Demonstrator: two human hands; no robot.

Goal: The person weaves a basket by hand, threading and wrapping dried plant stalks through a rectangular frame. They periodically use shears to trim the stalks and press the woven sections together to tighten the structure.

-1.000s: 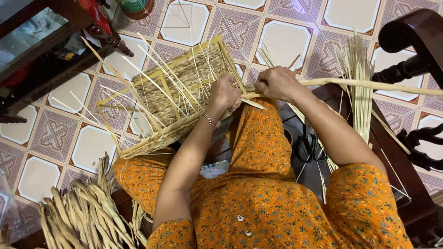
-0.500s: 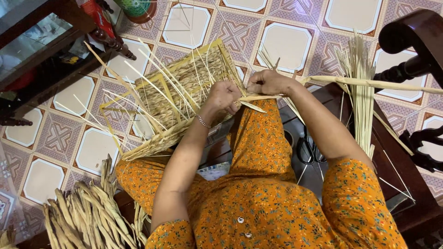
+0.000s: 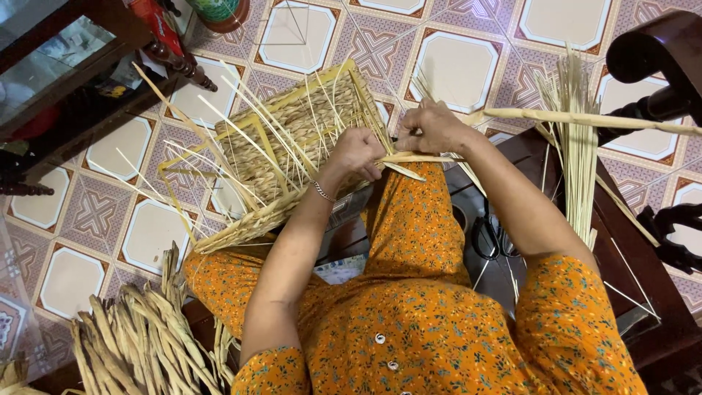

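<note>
A half-woven rectangular basket of pale straw-coloured fibre (image 3: pixel 292 153), with loose yellow stakes fanning from its rim, rested tilted against the person's orange-clad knee above the patterned tile floor (image 3: pixel 453 66). The left hand (image 3: pixel 358 152) pressed against the basket's near edge, its fingers clenched on a flat pale strand (image 3: pixel 420 158). The right hand (image 3: pixel 433 128) sat just beside it, fingers pinched on the same strand. A long pale reed (image 3: pixel 585 119) stretched rightward past a standing bundle of thin straw stalks (image 3: pixel 578 146). Black scissors (image 3: pixel 488 235) lay on the dark wooden seat (image 3: pixel 643 292). A heap of twisted dried fibre (image 3: pixel 139 344) lay at lower left.
</note>
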